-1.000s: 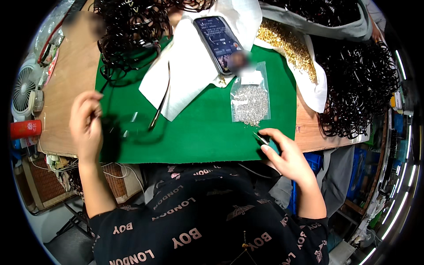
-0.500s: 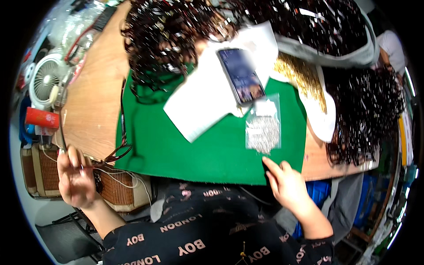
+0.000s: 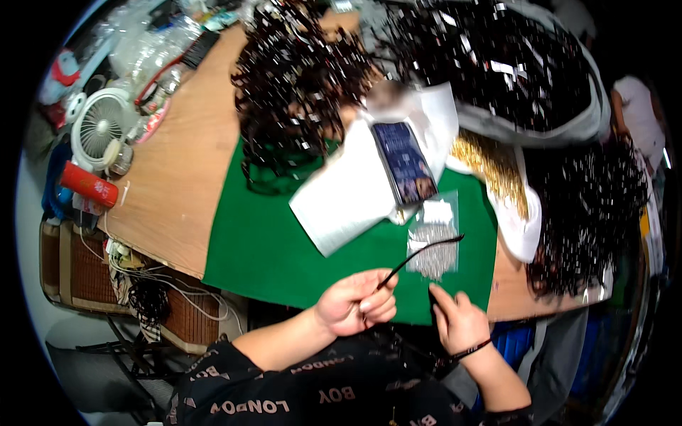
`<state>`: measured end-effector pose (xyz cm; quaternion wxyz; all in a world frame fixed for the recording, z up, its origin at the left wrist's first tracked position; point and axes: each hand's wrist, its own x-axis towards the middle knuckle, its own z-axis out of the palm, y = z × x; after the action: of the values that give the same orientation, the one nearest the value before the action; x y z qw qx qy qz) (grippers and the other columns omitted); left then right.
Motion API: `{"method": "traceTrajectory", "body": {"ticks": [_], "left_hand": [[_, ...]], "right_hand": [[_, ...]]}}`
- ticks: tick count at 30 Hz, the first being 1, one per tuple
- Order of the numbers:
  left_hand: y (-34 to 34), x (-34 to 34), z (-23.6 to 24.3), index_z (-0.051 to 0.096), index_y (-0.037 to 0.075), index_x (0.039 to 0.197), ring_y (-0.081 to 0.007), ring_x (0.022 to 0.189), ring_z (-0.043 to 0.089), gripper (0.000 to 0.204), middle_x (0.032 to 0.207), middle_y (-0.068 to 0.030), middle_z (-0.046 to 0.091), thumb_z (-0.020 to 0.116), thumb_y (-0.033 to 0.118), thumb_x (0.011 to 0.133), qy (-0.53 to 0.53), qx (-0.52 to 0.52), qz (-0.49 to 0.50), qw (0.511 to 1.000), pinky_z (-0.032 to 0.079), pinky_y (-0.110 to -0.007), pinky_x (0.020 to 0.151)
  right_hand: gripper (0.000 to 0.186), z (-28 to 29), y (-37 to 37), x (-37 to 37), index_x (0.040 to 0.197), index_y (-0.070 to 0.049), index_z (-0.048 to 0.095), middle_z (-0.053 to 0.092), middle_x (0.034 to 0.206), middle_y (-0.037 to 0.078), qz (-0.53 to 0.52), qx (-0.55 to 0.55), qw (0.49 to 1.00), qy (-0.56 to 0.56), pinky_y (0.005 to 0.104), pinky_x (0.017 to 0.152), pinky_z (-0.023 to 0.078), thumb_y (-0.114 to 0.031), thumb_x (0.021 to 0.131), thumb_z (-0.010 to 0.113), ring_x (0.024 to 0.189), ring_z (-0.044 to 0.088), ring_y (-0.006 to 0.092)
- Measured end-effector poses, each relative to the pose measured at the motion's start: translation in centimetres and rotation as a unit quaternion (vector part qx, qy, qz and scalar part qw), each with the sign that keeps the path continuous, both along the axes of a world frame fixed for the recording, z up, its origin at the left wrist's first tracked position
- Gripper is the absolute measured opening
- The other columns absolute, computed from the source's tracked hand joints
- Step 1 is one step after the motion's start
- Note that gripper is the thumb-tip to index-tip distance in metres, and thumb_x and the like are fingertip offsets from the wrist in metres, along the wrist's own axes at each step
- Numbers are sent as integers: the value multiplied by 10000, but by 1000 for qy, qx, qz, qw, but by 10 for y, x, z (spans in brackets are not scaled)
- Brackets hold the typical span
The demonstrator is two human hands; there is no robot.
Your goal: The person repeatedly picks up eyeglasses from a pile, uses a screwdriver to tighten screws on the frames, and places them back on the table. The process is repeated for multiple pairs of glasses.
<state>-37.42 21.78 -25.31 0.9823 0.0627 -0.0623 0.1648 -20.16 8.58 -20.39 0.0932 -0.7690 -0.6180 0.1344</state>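
Note:
My left hand is closed on a long, thin dark strip, like an eyeglass arm, which reaches up to the right over the plastic bag of small silvery pieces. My right hand is just below that bag at the green mat's front, index finger pointing forward, other fingers curled; whatever they hold is hidden. A dark band circles my right wrist. A lit phone lies on white sheets behind the bag.
Piles of glossy dark strips cover the back and right, beside gold pieces on white cloth. At left are a small fan, a red cylinder and clutter on the wooden table. A person in white is at far right.
My left hand has swung from the table's left to the middle front, carrying the dark strip. The view has shifted, so the tabletop sits lower and further right in the picture.

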Motion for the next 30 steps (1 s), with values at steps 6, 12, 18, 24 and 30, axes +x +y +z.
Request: {"method": "traceTrajectory", "body": {"ticks": [6,12,18,24,30], "left_hand": [[-9,10,-17,457,-2,1111,-84,539,332,276,718,1,422,429,196,921,100,-73,-20,992,295,-214,520],[-7,9,-27,482,-23,1106,-81,551,351,285,805,-26,404,447,186,915,79,-89,-53,991,309,-203,472],[-6,5,-20,485,-29,1094,-65,517,362,279,729,-7,451,454,181,913,159,-61,-41,984,301,-189,460],[-4,14,-14,451,-12,981,-75,510,389,229,722,-24,466,501,190,885,175,-43,-59,982,321,-194,450],[-7,7,-29,488,34,985,-161,544,494,211,828,-58,508,420,223,922,220,-84,-32,971,481,-276,462]], "right_hand": [[340,-6,-1,-1,1132,-141,543,481,708,137,-11,-4,1000,-23,391,501,448,-104,795,567,563,539,312],[319,24,16,0,1241,-105,442,477,636,-19,-126,-224,672,695,162,379,330,-151,927,418,443,458,50],[323,20,33,-14,1234,-96,425,489,629,-9,-161,-215,615,742,171,355,329,-190,925,427,414,449,59],[327,20,26,-9,1217,-103,435,533,739,14,-126,-167,623,753,172,358,352,-228,916,454,455,475,55],[317,-15,24,-10,1210,-99,412,535,812,53,-104,-163,533,824,161,327,316,-251,932,431,438,465,69]]}}
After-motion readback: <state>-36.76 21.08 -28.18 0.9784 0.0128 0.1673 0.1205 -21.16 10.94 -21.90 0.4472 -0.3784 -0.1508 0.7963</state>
